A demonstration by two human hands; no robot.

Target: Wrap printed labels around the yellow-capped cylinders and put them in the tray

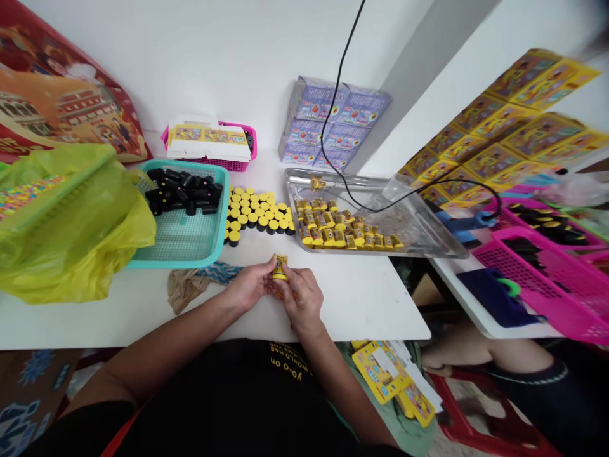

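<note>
Close to the table's front edge, my left hand [251,285] and my right hand [303,297] meet around a small yellow cylinder with a printed wrapper [280,268]. Fingers of both hands are closed on it, and its lower part is hidden by them. Just beyond stand several short black cylinders with yellow tops [259,211], grouped on the white table. To their right, a metal tray [428,238] holds many similar yellow wrapped cylinders [340,228]. On the left, black cylindrical pieces [183,190] lie heaped in a turquoise basket [183,261].
A crumpled cloth [185,289] lies left of my hands. Yellow plastic [114,216] overlaps the turquoise basket. Behind stand a pink basket [238,166] and purple boxes [328,124]. A black cable [340,70] hangs over the tray. Another person's leg [469,352] is at right, near pink baskets [528,270].
</note>
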